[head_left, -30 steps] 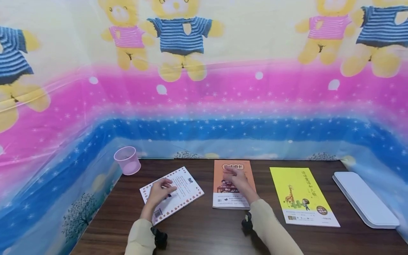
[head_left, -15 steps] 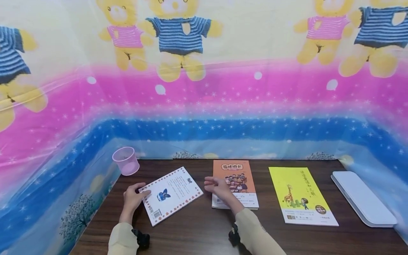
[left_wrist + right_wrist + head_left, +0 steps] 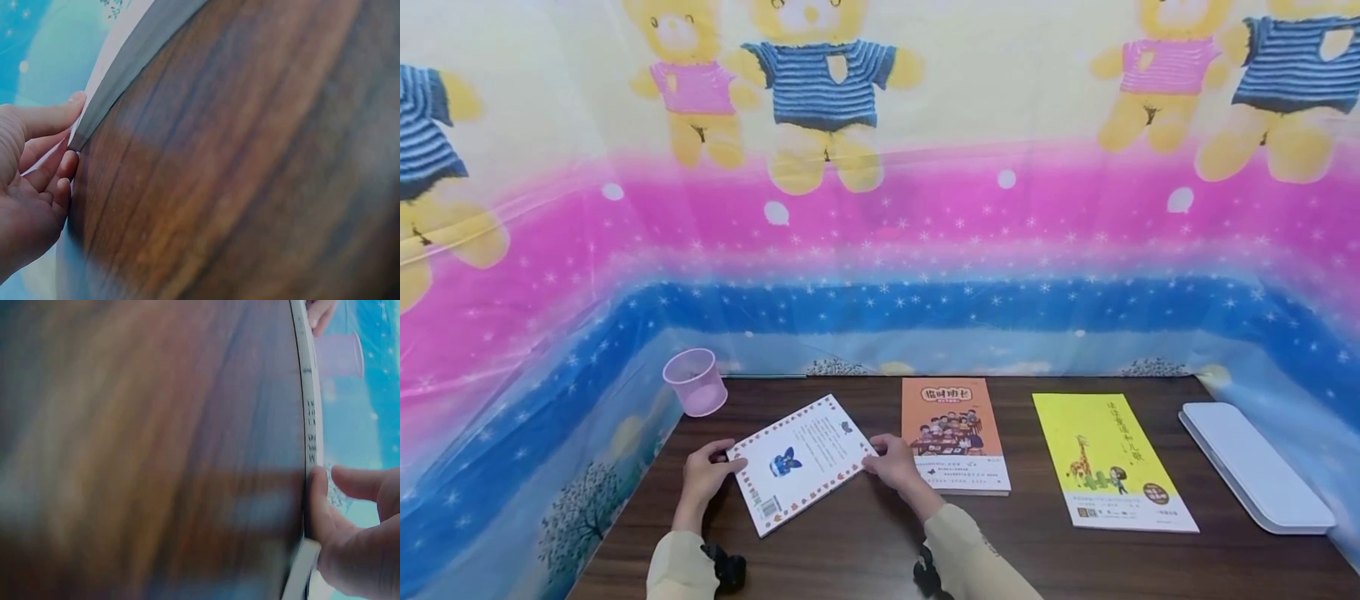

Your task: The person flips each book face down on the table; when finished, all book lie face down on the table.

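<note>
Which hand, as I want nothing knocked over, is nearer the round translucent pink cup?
Left. In the head view, the left hand is below the cup, at the left corner of the rectangular white book; the right hand is farther, at the book's right corner.

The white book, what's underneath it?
Brown table shows around the white book, held at one corner by the left hand. What's directly beneath is covered, so I can't tell.

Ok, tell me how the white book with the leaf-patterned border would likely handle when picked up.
The white book is probably fairly light, since its lettered spine looks thin. It may flex somewhat if held by one corner, being broad for its thickness. Its flat, rectangular shape makes rolling unlikely.
</note>
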`<state>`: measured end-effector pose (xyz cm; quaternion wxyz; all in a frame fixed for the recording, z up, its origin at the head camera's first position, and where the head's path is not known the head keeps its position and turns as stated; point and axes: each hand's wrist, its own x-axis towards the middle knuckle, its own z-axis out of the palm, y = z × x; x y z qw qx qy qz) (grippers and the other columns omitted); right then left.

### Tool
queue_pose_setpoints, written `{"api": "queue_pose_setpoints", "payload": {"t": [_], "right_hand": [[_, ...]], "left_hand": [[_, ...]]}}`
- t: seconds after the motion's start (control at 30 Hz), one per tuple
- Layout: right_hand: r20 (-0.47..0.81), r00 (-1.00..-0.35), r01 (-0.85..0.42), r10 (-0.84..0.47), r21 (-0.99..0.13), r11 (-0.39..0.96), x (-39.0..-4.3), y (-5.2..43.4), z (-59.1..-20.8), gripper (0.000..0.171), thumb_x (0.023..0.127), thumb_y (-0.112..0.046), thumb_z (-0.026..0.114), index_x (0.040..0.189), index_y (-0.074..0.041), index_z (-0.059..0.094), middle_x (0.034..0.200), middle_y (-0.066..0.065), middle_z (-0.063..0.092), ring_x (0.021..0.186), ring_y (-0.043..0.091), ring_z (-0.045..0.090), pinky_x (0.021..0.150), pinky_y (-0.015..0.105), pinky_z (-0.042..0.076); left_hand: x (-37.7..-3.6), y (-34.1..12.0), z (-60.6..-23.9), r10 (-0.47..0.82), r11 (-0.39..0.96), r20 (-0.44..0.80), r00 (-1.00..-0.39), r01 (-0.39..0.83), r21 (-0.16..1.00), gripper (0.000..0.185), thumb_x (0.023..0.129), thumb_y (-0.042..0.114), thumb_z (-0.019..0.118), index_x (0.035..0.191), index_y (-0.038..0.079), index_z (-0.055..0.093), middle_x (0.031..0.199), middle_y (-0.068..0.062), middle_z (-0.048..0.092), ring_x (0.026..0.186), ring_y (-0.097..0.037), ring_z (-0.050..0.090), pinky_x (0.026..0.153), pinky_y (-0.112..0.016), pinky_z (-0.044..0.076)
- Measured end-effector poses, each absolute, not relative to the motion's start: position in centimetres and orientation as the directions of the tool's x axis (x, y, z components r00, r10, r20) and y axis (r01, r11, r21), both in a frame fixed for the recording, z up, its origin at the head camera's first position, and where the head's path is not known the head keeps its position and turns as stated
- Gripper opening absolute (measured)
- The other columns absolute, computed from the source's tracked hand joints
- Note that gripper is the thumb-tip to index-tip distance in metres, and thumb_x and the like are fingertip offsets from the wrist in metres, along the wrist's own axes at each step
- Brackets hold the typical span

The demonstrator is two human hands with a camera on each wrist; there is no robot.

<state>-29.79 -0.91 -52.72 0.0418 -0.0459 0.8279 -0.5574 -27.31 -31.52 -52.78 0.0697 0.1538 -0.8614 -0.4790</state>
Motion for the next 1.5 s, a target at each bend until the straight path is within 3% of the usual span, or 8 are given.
{"api": "queue_pose_setpoints", "payload": {"t": [0.1,0.2,0.33,0.47,0.7,0.87,1.23,1.5], "right_hand": [[-0.040,-0.994,0.005,-0.101,-0.945,0.327,-29.8,-1.5,-52.6,0.036,0.083,0.003,0.064,0.118,0.010,0.062,0.109,0.023,0.065,0.085,0.021,0.067,0.072,0.027,0.059],[-0.072,-0.994,0.044,-0.086,-0.955,0.294,-29.7,-2.2,-52.5,0.037,0.084,0.004,0.063,0.120,0.009,0.061,0.113,0.024,0.064,0.086,0.020,0.068,0.072,0.025,0.058],[-0.081,-0.997,0.073,-0.011,-0.943,0.325,-29.5,-3.3,-52.5,0.043,0.081,0.003,0.065,0.124,0.006,0.060,0.124,0.025,0.062,0.110,0.035,0.062,0.095,0.041,0.053],[-0.095,-0.992,0.116,0.081,-0.944,0.309,-29.8,-3.9,-52.6,0.047,0.083,0.001,0.060,0.130,0.004,0.056,0.133,0.027,0.055,0.128,0.043,0.049,0.110,0.052,0.039],[-0.036,-0.975,0.104,0.219,-0.945,0.310,-30.0,-4.9,-52.6,0.042,0.083,0.003,0.062,0.125,0.006,0.058,0.115,0.024,0.057,0.102,0.034,0.059,0.089,0.044,0.051],[-0.008,-0.947,0.133,0.321,-0.920,0.369,-29.7,-5.6,-52.4,0.038,0.080,0.003,0.067,0.116,0.010,0.060,0.108,0.026,0.062,0.100,0.038,0.061,0.090,0.048,0.051],[-0.012,-0.965,0.101,0.263,-0.939,0.328,-31.0,-4.9,-53.6,0.042,0.079,-0.005,0.076,0.118,0.004,0.064,0.092,0.016,0.074,0.086,0.028,0.071,0.078,0.040,0.056],[-0.094,-0.989,0.116,0.115,-0.972,0.203,-31.6,-5.2,-53.8,0.048,0.085,-0.003,0.065,0.132,-0.001,0.058,0.121,0.015,0.069,0.110,0.031,0.066,0.096,0.044,0.051]], "left_hand": [[-27.2,-31.6,-52.5,-0.343,0.492,-0.014,-0.939,-0.192,0.849,0.047,0.087,0.008,0.067,0.129,-0.009,0.055,0.128,-0.030,0.053,0.107,-0.034,0.049,0.085,-0.033,0.043],[-26.7,-31.7,-52.0,-0.350,0.498,-0.029,-0.936,-0.213,0.841,0.049,0.086,0.007,0.066,0.130,-0.010,0.052,0.128,-0.032,0.052,0.107,-0.036,0.049,0.089,-0.040,0.045],[-25.6,-31.7,-51.5,-0.343,0.528,-0.058,-0.937,-0.244,0.813,0.058,0.086,0.009,0.067,0.134,-0.014,0.045,0.134,-0.038,0.046,0.118,-0.045,0.048,0.105,-0.055,0.038],[-25.3,-31.1,-51.7,-0.344,0.550,-0.041,-0.938,-0.237,0.801,0.060,0.083,0.012,0.069,0.131,-0.017,0.047,0.131,-0.040,0.049,0.118,-0.046,0.050,0.105,-0.056,0.039],[-25.1,-30.5,-52.0,-0.376,0.545,-0.003,-0.927,-0.224,0.808,0.049,0.079,0.013,0.075,0.118,-0.013,0.061,0.118,-0.034,0.061,0.103,-0.040,0.059,0.090,-0.044,0.048],[-24.8,-30.8,-52.0,-0.392,0.537,-0.008,-0.920,-0.237,0.810,0.047,0.077,0.014,0.077,0.114,-0.011,0.063,0.113,-0.031,0.063,0.096,-0.034,0.059,0.075,-0.028,0.044],[-24.0,-31.2,-52.1,-0.392,0.571,0.011,-0.920,-0.234,0.787,0.046,0.075,0.019,0.080,0.111,-0.008,0.066,0.101,-0.024,0.067,0.080,-0.023,0.056,0.071,-0.026,0.041],[-23.5,-31.3,-52.3,-0.368,0.554,0.005,-0.930,-0.214,0.805,0.043,0.072,0.015,0.083,0.103,-0.009,0.066,0.086,-0.015,0.069,0.070,-0.009,0.054,0.068,-0.024,0.043]]}}
